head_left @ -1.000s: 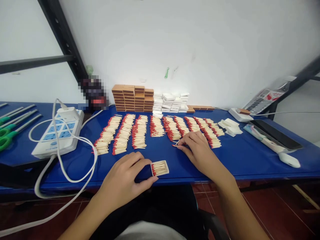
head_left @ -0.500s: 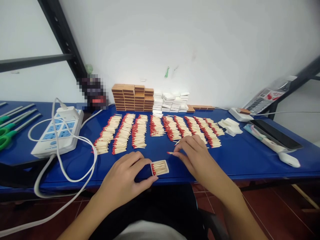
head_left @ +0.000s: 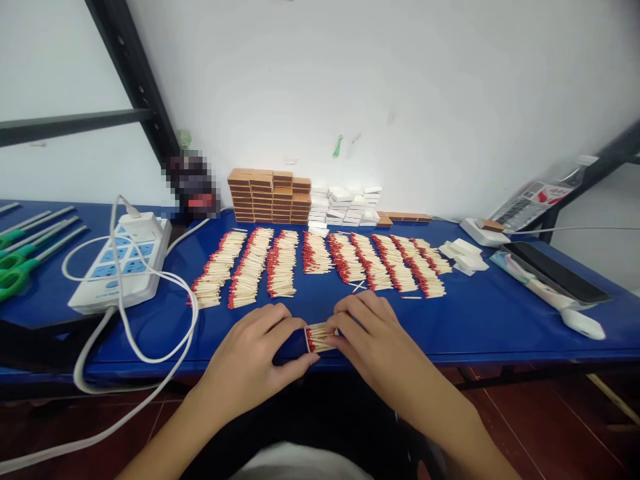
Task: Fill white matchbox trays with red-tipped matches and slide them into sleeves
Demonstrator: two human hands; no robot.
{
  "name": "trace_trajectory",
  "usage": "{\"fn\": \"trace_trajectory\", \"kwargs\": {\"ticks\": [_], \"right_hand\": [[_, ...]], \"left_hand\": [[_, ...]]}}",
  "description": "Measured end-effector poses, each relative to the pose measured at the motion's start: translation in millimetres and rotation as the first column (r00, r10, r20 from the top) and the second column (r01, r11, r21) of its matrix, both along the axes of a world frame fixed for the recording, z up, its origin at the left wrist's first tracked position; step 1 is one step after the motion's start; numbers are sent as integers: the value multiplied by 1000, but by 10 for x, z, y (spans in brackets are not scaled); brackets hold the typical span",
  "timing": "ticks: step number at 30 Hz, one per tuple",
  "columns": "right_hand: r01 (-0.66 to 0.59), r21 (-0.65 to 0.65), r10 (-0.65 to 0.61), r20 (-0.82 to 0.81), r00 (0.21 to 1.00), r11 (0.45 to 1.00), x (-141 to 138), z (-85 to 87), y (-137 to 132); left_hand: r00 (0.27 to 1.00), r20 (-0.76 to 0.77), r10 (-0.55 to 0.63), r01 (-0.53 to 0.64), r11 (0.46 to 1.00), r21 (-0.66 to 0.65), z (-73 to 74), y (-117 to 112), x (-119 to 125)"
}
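A small white matchbox tray with red-tipped matches lying in it sits near the table's front edge. My left hand grips its left end between thumb and forefinger. Over the tray's right end is my right hand, thumb and fingertips pinched together at the matches; the fingers partly hide what they hold. Beyond both hands, loose matches lie in several slanted rows, such as the left row and the right row. A few stray matches lie just past my right hand.
Stacked brown matchboxes and white trays stand against the wall. At left are a power strip, looping white cable and green-handled scissors. A phone, plastic bottle and more trays are at right.
My right hand has moved left and down from beside the rows to the tray, bringing the match it was pinching. My left hand keeps its grip on the tray.
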State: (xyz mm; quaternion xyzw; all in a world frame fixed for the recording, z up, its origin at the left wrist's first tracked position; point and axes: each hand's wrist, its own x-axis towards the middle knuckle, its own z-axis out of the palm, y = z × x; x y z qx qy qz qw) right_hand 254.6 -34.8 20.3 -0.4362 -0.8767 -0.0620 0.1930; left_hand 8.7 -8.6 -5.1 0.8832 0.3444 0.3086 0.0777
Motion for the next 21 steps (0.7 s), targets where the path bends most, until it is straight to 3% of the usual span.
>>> {"fn": "trace_trajectory", "kwargs": {"ticks": [4, 9, 21], "right_hand": [[82, 34, -76, -138, 987, 996, 314, -26, 213], [207, 56, -195, -165, 967, 977, 698, -210, 531], [213, 35, -206, -142, 968, 976, 710, -269, 579]], "left_hand": [[1000, 8, 3, -4, 1000, 15, -7, 6, -1], [1000, 19, 5, -6, 1000, 30, -20, 9, -7], [1000, 23, -4, 3, 1000, 22, -18, 14, -5]]}}
